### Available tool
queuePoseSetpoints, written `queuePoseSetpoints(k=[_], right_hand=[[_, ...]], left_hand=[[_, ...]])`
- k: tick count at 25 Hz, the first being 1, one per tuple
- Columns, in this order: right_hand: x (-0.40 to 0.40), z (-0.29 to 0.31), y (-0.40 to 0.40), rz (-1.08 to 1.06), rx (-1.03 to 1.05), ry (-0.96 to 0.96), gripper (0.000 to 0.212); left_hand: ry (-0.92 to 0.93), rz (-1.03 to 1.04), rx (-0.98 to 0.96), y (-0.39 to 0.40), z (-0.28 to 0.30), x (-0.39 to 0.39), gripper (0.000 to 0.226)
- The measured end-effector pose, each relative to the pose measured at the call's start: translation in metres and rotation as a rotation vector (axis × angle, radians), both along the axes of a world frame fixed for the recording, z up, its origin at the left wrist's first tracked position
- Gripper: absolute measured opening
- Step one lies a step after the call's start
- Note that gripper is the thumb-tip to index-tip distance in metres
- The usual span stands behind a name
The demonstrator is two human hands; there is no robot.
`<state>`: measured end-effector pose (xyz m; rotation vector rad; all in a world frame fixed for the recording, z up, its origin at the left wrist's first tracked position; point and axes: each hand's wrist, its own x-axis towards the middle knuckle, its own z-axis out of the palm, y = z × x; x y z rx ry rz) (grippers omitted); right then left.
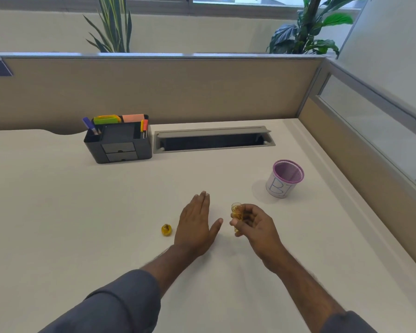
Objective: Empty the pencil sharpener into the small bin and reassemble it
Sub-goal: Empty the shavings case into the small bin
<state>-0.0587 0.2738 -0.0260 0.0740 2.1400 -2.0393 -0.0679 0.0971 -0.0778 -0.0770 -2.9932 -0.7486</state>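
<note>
Head view shows the right hand (255,224) above the tabletop (58,200), its fingers (236,222) clamped on the sharpener's clear yellow container (237,211). Left hand (196,227) lies flat, fingers together and straight, holding nothing. Beside it sits the yellow sharpener cap (166,230). Farther right stands the small bin (285,179).

Black desk organiser (120,143) – markers, sticky notes; grey cable tray (214,140); two plants (310,27) behind the partition (154,90)
</note>
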Motion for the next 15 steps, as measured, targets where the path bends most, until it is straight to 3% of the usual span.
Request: queuePoseSetpoints(k=[10, 15], right_hand=[[-0.069, 0.028, 0.079, -0.220, 0.024, 0.138, 0.029], [-0.105, 0.031, 0.122, -0.335, 0.108, 0.169, 0.023]], left_hand=[[-0.155, -0.078, -0.162, 0.031, -0.025, -0.063, 0.078], [-0.088, -0.032, -0.177, 0.030, -0.040, -0.062, 0.080]])
